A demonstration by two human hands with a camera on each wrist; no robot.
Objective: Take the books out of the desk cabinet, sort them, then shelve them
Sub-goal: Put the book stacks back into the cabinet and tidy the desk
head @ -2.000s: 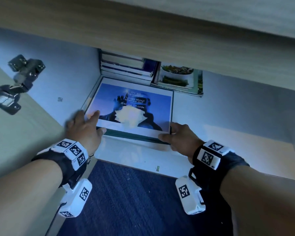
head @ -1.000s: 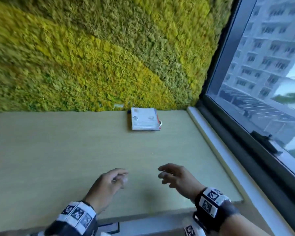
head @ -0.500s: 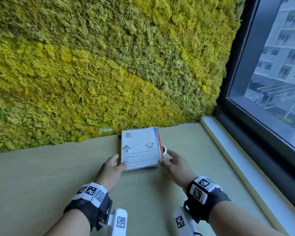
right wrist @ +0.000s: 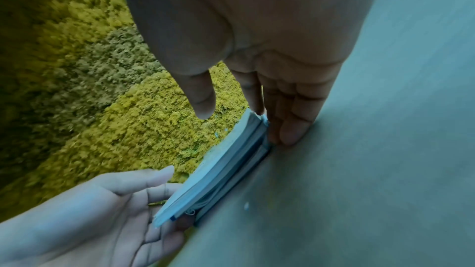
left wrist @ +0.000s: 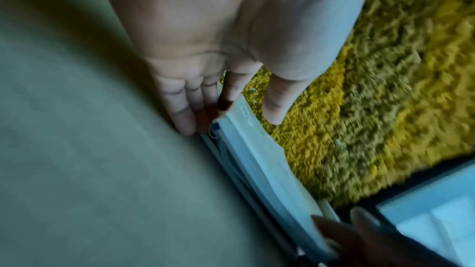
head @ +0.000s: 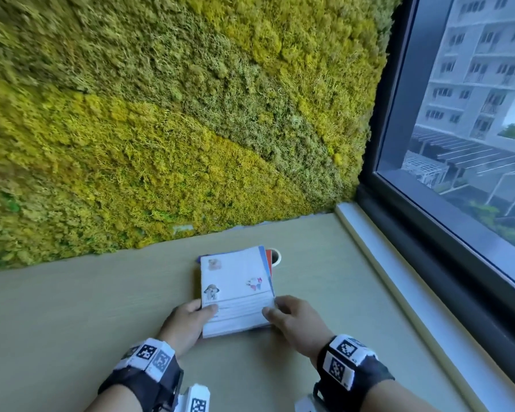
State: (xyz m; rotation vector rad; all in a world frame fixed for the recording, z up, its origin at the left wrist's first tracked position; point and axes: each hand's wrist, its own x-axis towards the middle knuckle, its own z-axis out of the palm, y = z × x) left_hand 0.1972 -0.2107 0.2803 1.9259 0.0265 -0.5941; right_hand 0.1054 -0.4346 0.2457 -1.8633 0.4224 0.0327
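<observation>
As both hands (head: 188, 319) grip books (head: 235, 289), desk (head: 72, 307)

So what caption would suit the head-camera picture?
Both hands, left hand and right hand, grip a white illustrated book stack on the pale wooden desk.

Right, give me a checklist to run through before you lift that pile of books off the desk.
1. Left hand on the pile: ok, thumb on the top cover, fingers at the left edge.
2. Right hand on the pile: ok, fingers at the near right corner.
3. Fingers under the lowest book: cannot tell; both wrist views show them only at desk level beside the pile.
4. Books squared up: not ok, blue and red edges stick out on the right.
5. Roll of tape clear of the pile: cannot tell, it sits right against the far right corner.
6. Desk space around the pile: ok.
</observation>
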